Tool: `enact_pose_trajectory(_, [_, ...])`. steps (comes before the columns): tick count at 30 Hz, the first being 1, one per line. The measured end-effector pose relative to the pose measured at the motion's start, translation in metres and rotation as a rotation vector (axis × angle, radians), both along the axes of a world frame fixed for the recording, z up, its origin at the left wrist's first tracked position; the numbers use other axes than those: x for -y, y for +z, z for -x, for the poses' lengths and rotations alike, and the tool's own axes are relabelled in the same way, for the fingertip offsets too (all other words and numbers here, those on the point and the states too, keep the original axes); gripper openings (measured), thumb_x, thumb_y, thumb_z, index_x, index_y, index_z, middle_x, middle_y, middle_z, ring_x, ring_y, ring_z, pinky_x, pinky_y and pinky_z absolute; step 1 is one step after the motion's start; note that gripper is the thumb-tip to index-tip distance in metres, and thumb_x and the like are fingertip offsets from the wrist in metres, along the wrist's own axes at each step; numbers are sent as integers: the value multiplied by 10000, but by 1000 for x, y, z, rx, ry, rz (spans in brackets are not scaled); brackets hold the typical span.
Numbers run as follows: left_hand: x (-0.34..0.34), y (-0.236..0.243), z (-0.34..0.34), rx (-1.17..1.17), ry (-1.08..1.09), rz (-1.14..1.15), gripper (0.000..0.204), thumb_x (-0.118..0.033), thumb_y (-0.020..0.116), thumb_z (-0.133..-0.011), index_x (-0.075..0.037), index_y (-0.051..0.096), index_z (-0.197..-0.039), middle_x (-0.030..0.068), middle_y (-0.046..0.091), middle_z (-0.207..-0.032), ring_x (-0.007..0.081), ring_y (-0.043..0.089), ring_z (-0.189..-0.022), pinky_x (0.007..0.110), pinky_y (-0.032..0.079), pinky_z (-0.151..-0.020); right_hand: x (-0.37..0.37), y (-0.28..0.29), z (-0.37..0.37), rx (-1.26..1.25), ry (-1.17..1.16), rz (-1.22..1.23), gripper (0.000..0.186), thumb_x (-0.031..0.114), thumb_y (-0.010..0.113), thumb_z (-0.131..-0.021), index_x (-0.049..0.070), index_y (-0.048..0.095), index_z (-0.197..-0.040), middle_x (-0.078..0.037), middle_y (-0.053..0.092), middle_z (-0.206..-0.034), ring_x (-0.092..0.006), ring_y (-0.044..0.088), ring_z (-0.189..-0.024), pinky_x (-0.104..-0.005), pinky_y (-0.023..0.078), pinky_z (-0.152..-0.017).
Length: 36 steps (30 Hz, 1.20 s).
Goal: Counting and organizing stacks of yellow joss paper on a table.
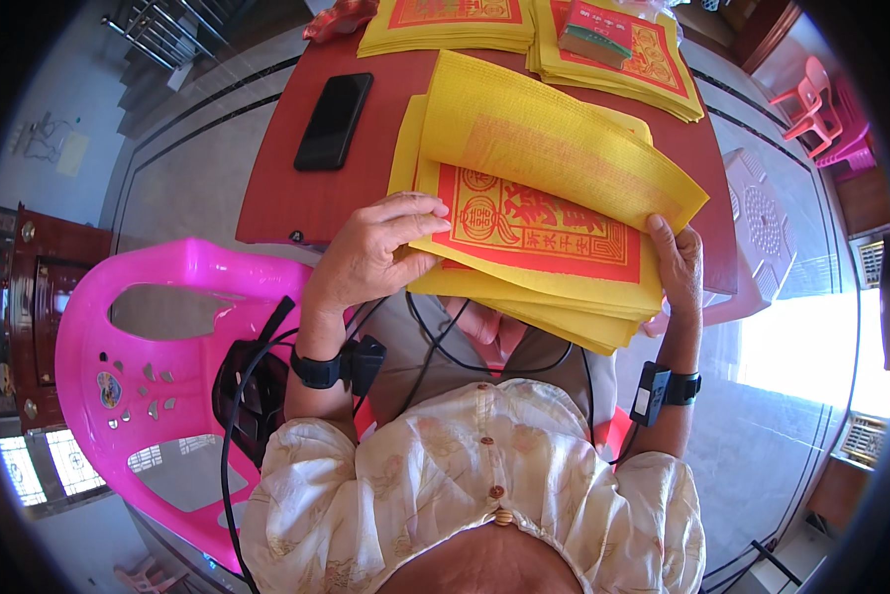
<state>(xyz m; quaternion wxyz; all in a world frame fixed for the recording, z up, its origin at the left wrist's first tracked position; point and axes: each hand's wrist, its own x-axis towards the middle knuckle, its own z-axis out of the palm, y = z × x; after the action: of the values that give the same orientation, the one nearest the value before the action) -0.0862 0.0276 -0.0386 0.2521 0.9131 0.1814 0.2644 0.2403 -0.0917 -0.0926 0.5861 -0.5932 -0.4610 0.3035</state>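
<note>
A stack of yellow paper sheets with red printed panels (539, 233) lies at the table's near edge and overhangs it toward my lap. One yellow sheet (524, 124) is curled up and back over the stack, its plain underside showing faint print. My left hand (370, 249) pinches the left edge of the sheets, thumb below and fingers on top. At the right edge, my right hand (679, 265) grips the paper, its thumb by the curled sheet's corner; its other fingers are mostly hidden. How many sheets each hand holds cannot be made out.
On the red table (276, 193) lies a black phone (334, 121). Further back are two more yellow paper stacks (445, 38), the right one topped by a small red-and-green block (597, 35). A pink chair (182, 267) stands at my left, with black cables (229, 445) nearby; a pale stool (762, 213) is at right.
</note>
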Motion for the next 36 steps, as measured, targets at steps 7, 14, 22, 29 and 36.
enact_pose_trajectory(7, [-2,-4,-2,5,12,-31,294,55,669,-650,6,648,-939,122,640,-996,273,601,-972,340,494,-830,0,-2,-1,1,14,-2,329,277,583,-886,-51,613,-878,-9,558,-894,-54,537,-737,-217,449,-634])
enact_pose_trajectory(14, [-3,-7,-5,72,44,-73,191,-2,669,-702,-13,663,-892,131,647,-923,281,619,-887,338,513,-772,1,-5,-4,-10,29,-4,329,302,548,-902,-11,612,-981,-25,575,-951,-66,548,-804,-227,451,-707])
enact_pose_trajectory(22, [-2,-9,-5,109,63,-43,197,6,671,-700,-6,659,-896,135,651,-907,265,631,-850,322,523,-727,1,-2,-8,27,-19,50,408,328,470,-915,-22,555,-1107,-72,581,-1026,-127,540,-927,-274,417,-833])
enact_pose_trajectory(29, [1,-4,-6,232,167,-82,151,-3,672,-732,15,648,-880,139,650,-840,259,641,-769,308,522,-659,1,1,-9,11,-21,113,450,344,416,-901,-34,538,-1113,-101,569,-1054,-154,525,-954,-281,396,-850])
enact_pose_trajectory(36, [1,-2,-10,290,248,-117,121,-26,670,-753,26,644,-860,135,650,-791,242,631,-710,301,501,-615,3,-1,-11,-73,-3,90,462,347,408,-901,-43,522,-1120,-113,581,-1023,-164,530,-951,-285,394,-851])
